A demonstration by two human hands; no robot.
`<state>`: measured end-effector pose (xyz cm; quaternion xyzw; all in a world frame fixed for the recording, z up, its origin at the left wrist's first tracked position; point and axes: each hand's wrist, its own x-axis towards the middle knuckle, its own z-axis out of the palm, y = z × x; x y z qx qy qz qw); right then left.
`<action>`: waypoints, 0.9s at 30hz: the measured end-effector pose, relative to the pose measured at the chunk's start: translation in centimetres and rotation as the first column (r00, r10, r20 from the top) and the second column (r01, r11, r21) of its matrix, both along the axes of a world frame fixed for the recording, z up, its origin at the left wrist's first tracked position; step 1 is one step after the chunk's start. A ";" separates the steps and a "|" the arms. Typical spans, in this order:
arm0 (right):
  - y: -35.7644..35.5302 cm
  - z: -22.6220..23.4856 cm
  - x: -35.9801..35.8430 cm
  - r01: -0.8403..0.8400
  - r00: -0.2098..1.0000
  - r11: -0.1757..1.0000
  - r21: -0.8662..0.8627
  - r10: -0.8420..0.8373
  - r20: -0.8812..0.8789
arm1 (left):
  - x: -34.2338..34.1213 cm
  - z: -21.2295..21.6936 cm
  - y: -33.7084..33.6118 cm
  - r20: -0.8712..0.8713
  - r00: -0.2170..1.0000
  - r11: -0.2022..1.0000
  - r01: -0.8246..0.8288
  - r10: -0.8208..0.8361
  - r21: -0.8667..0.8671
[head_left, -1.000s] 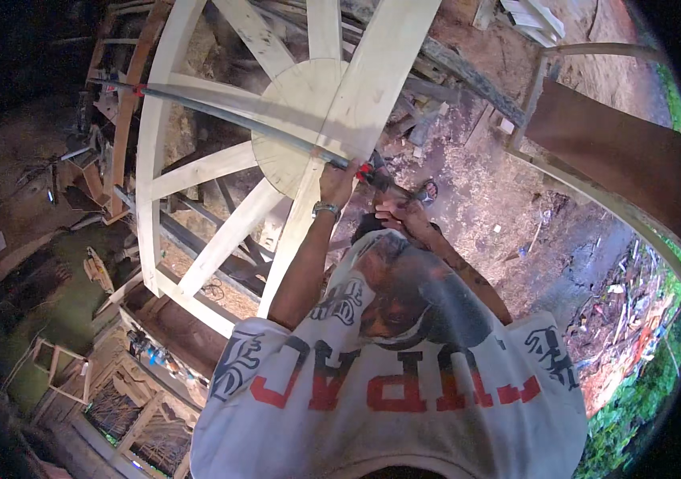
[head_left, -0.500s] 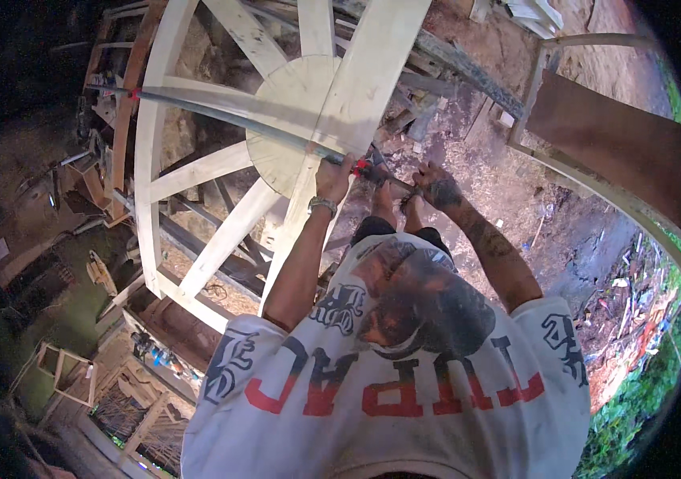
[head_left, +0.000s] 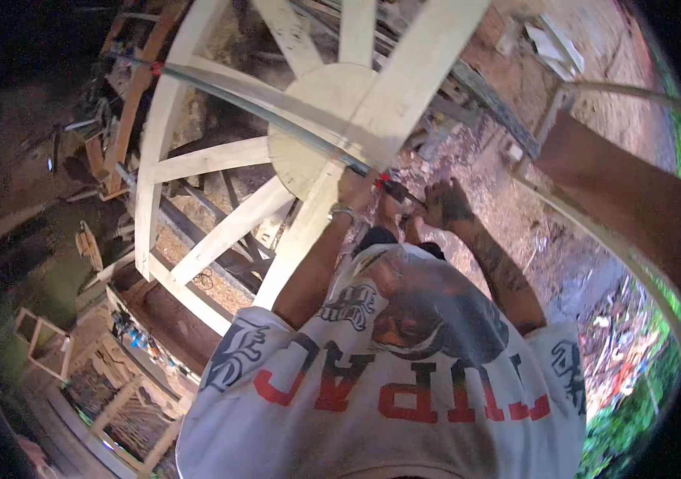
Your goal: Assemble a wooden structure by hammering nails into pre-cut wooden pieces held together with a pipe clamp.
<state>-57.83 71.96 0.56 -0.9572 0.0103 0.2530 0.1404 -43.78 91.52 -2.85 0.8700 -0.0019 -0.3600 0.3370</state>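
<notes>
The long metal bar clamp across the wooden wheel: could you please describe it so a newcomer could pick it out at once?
Start at the big pale wooden spoked wheel and find its round hub disc. The long grey metal bar clamp runs diagonally over that disc, down to the left hand and right hand. Unlike the flat wooden spokes, it is thin, dark and red-tipped.

Sunlit dirt ground [head_left: 516, 231] strewn with wood chips, green grass [head_left: 636, 415] at right, dark cluttered timber workshop [head_left: 53, 263] at left.
</notes>
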 end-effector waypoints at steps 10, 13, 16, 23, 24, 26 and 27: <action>4.8 -4.0 -2.0 0.050 0.934 0.999 0.006 -0.049 0.353 | 11.3 -0.5 2.8 -0.597 0.520 0.117 -0.805 0.611 -0.582; 5.3 -0.2 -1.4 0.197 0.934 0.874 0.444 -0.305 0.186 | 17.7 -1.0 6.6 -0.491 0.495 0.145 -0.795 0.717 -0.590; 7.3 -5.0 -2.3 0.253 0.940 0.941 0.223 -0.294 0.173 | 19.5 -1.1 5.3 -0.458 0.453 0.197 -0.841 0.765 -0.503; 6.0 -2.0 1.6 0.347 0.920 0.901 0.262 -0.381 0.093 | 22.6 -4.3 3.3 -0.706 0.420 -0.049 -0.841 0.569 -0.539; 4.8 -0.6 2.0 0.305 0.927 0.907 0.291 -0.353 0.130 | 22.6 -4.5 2.1 -0.651 0.469 0.041 -0.829 0.597 -0.558; 2.5 -0.3 2.1 0.279 0.927 0.913 0.297 -0.337 0.163 | 21.8 -2.9 -1.3 -0.691 0.414 -0.029 -0.847 0.592 -0.531; 1.5 -1.2 1.8 0.294 0.912 0.878 0.379 -0.377 0.165 | 21.6 -1.9 -2.9 -0.601 0.453 0.085 -0.839 0.659 -0.538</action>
